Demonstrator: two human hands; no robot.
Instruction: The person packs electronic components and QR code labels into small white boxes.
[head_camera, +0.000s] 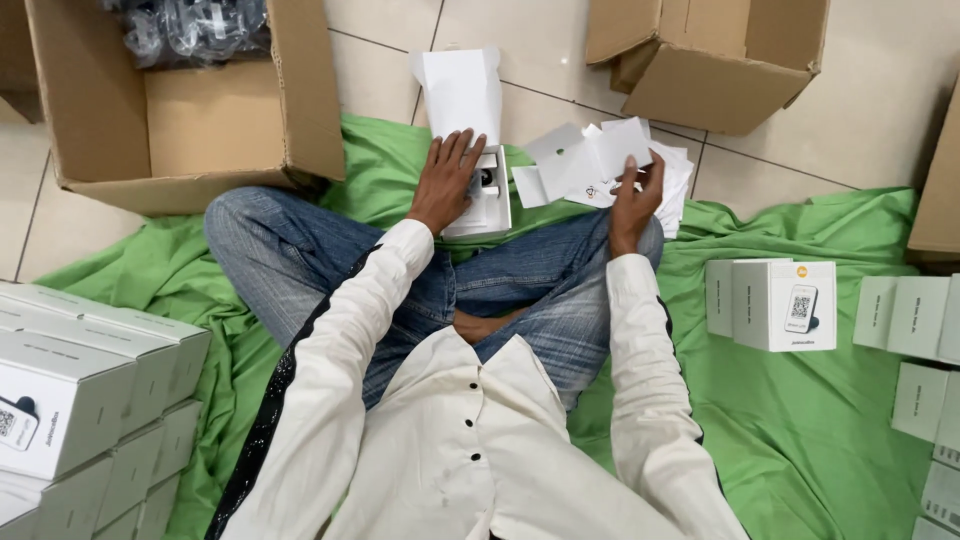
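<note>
A: We start nearest: our knees are crossed on the green cloth, and the open white box rests on the left knee. Where is the left hand?

B: We lay it flat on the box, fingers spread and pressing down over the dark device seated inside. The box flap stands open beyond it.

A: And the right hand?

B: We pinch a leaflet from the top of the paper stack between thumb and fingertips; the other fingers are lightly curled.

A: Handling properties?

B: We judge the box to be thin card: light, stiff along the edges, easily dented on the faces. We take hold at the side walls, not the flap. The leaflet is limp and slippery; we grip it by a corner. The device probably scratches; we touch its rim only.

A: Further out?

B: Closed white boxes sit to our right, stacked ones to our left, brown cartons beyond.
</note>
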